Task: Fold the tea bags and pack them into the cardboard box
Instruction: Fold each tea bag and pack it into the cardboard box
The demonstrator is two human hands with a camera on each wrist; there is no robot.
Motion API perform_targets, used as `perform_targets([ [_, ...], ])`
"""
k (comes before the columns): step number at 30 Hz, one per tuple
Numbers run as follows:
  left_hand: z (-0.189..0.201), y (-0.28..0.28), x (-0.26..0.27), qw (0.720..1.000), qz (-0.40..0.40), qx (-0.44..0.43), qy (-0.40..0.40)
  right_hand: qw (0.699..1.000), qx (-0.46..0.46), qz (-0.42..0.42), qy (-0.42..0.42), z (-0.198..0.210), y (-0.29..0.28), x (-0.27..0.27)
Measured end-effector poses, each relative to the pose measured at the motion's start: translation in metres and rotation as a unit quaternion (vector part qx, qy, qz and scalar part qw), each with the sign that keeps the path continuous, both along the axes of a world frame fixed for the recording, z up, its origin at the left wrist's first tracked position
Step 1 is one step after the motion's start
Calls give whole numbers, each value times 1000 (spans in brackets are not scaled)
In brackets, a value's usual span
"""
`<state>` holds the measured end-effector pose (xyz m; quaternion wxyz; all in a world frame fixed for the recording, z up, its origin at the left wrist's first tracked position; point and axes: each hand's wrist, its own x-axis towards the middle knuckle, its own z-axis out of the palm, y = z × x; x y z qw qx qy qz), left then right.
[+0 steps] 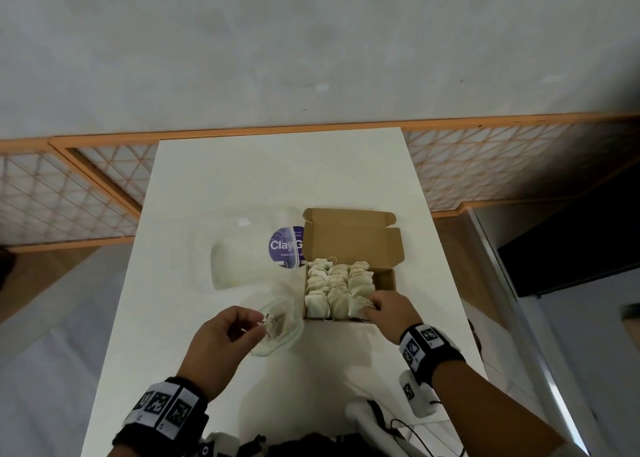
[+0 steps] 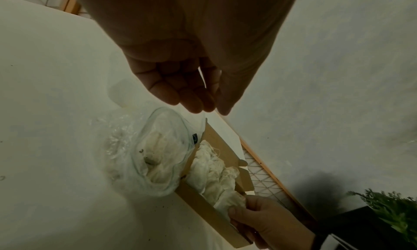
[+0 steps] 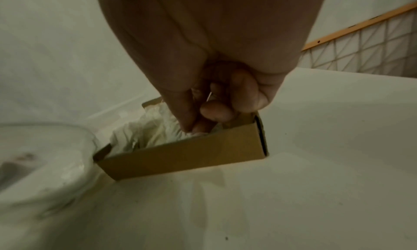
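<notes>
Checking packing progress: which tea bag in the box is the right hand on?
The tea bag in the cardboard box's near right corner; the right hand pinches it, the others lie untouched.

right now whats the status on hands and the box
Right hand pressing a tea bag into the near right corner of the cardboard box. Left hand loosely curled at the plastic bag, holding nothing. Box nearly full.

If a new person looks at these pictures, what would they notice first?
Probably the open cardboard box in the middle of the white table, nearly full of folded tea bags. The right hand tucks a bag into its near right corner, while the left hand reaches to a clear plastic bag beside it.
</notes>
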<state>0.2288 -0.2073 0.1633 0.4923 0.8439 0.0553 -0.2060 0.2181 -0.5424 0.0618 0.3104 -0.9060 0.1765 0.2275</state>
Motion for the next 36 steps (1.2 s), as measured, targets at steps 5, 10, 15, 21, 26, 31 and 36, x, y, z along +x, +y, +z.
perform_targets([
  [5,-1,3,1,1000,15,3,-4,992,-83,85,31,1,5,-3],
  [10,-4,7,3,1000,11,17,1,987,-106,109,45,8,6,3],
  [15,-19,16,5,989,-25,132,-64,988,-123,87,19,39,14,0],
  [21,-46,19,1,966,-109,233,-16,977,-12,182,-111,82,84,5],
  [26,-57,16,5,968,-124,218,-12,931,17,355,-88,44,149,20],
  [31,-49,11,8,961,-182,204,-33,907,-86,407,-69,11,181,33],
  [36,-43,9,9,920,-291,254,-62,918,-149,367,-12,-3,190,38],
])
